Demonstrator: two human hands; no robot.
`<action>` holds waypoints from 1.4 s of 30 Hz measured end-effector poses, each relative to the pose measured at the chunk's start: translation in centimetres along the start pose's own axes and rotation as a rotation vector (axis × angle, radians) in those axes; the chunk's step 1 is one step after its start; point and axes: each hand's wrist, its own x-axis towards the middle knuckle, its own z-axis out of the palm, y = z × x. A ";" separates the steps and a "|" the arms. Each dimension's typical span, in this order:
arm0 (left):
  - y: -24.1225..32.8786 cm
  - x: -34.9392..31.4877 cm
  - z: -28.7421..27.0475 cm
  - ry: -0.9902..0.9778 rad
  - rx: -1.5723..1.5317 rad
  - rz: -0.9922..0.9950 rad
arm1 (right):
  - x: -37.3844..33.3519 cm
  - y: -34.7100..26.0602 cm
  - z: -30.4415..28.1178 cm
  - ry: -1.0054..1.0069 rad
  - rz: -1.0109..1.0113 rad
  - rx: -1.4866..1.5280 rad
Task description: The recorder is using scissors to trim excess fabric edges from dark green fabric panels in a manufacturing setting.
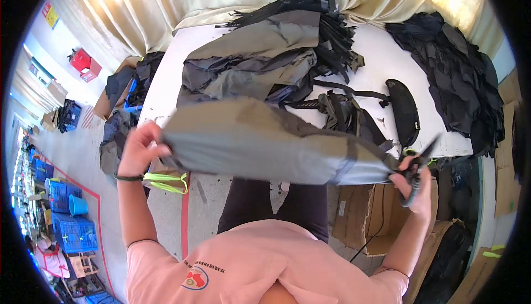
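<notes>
Left hand pinches one end of grey-olive fabric piece; yellow-green strips hang at left wrist, probably kept there for reach
Fabric piece, blurred, spans between hands, likely held wide to stay spread; fabric pile beyond
Right hand grasps scissors and other end, blades pointing away, presumably sparing cloth; black pouch beyond it

Beyond the right hand, the white table bears a black pouch straight ahead, a strapped dark bundle leftward and a black fabric pile rightward; grey-green fabric lies beyond and right of the left hand.
</notes>
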 end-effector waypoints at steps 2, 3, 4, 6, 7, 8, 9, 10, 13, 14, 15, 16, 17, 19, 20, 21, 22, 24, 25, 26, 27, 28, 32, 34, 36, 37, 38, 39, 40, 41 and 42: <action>-3.3 -2.9 0.9 -0.314 0.274 -0.241 | 0.5 -0.4 1.9 -0.200 0.180 -0.050; -6.5 -4.9 2.0 -0.505 0.280 -0.305 | 0.5 1.0 2.8 -0.265 0.158 -0.072; -9.2 -6.4 3.0 -0.706 0.281 -0.363 | 0.2 2.9 3.7 -0.322 0.143 -0.094; -11.0 -7.4 4.6 -0.778 0.429 -0.386 | -0.4 5.3 5.1 -0.401 0.227 -0.126; -11.3 -7.8 5.8 -0.855 0.584 -0.392 | -0.9 6.5 5.8 -0.433 0.283 -0.117; -9.9 -7.0 7.0 -0.653 0.488 -0.300 | -1.5 7.1 6.2 -0.463 0.343 -0.110; -8.4 -5.8 8.2 -0.448 0.394 -0.217 | -1.8 7.2 6.6 -0.468 0.334 -0.143; -8.4 -5.3 9.4 -0.358 0.280 -0.127 | -2.1 7.0 6.8 -0.486 0.348 -0.141; -8.2 -3.0 12.7 -0.273 0.243 0.239 | -2.5 6.1 7.1 -0.450 0.417 -0.163; -8.3 -2.5 13.4 -0.271 0.241 0.232 | -2.7 6.3 7.0 -0.456 0.419 -0.165; -8.7 -2.0 14.1 -0.250 0.404 0.325 | -3.0 6.5 6.9 -0.446 0.408 -0.166; -9.3 -1.5 14.6 -0.229 0.565 0.421 | -3.3 6.8 6.6 -0.433 0.399 -0.166; -10.7 -1.2 14.8 -0.250 0.658 0.406 | -3.5 6.7 6.2 -0.433 0.401 -0.171; -13.4 -0.5 14.4 -0.304 0.689 0.406 | -3.9 6.5 5.4 -0.408 0.431 -0.206; -13.7 -0.4 14.0 -0.361 0.726 0.407 | -4.2 6.4 5.1 -0.400 0.440 -0.209; -14.0 -0.4 13.8 -0.326 0.692 0.438 | -4.3 6.4 4.8 -0.385 0.453 -0.165; -13.9 -0.1 13.3 -0.337 0.682 0.449 | -4.5 6.4 4.4 -0.364 0.468 -0.122; -13.6 0.3 12.2 -0.374 0.388 0.480 | -5.2 7.9 3.4 -0.328 0.458 -0.125; -13.5 0.1 11.5 -0.414 0.232 0.258 | -5.6 8.9 3.0 -0.310 0.436 -0.122; -12.9 -0.3 10.7 -0.452 0.082 0.033 | -5.9 9.4 2.7 -0.295 0.448 -0.124; -12.0 -0.4 9.9 -0.506 0.055 -0.110 | -6.1 9.8 2.4 -0.329 0.495 -0.187; -11.4 -0.9 9.4 -0.500 -0.035 -0.184 | -6.1 10.0 2.2 -0.369 0.537 -0.249; -10.6 -1.8 8.4 -0.508 -0.101 -0.262 | -5.3 9.4 2.9 -0.291 0.382 -0.374; -10.5 -1.9 8.4 -0.518 -0.130 -0.284 | -4.2 7.3 4.3 -0.195 0.337 -0.208; -10.2 -2.0 8.5 -0.525 -0.147 -0.253 | -2.9 6.7 6.4 -0.253 0.299 -0.069; -10.2 -2.2 8.5 -0.521 -0.144 -0.256 | -2.1 6.5 7.6 -0.322 0.252 0.066; -10.0 -2.1 8.5 -0.528 -0.155 -0.228 | -1.7 6.9 9.0 -0.319 0.251 0.067; -10.0 -2.1 8.6 -0.533 -0.167 -0.199 | -1.4 7.8 10.6 -0.431 0.169 0.075; -9.9 -2.2 8.5 -0.526 -0.166 -0.200 | -0.8 8.3 11.6 -0.549 0.084 0.082; -9.9 -2.3 8.5 -0.527 -0.169 -0.162 | -0.3 8.3 12.0 -0.554 0.079 0.080; -9.9 -2.4 8.4 -0.528 -0.172 -0.123 | 0.3 8.3 12.3 -0.745 0.123 0.011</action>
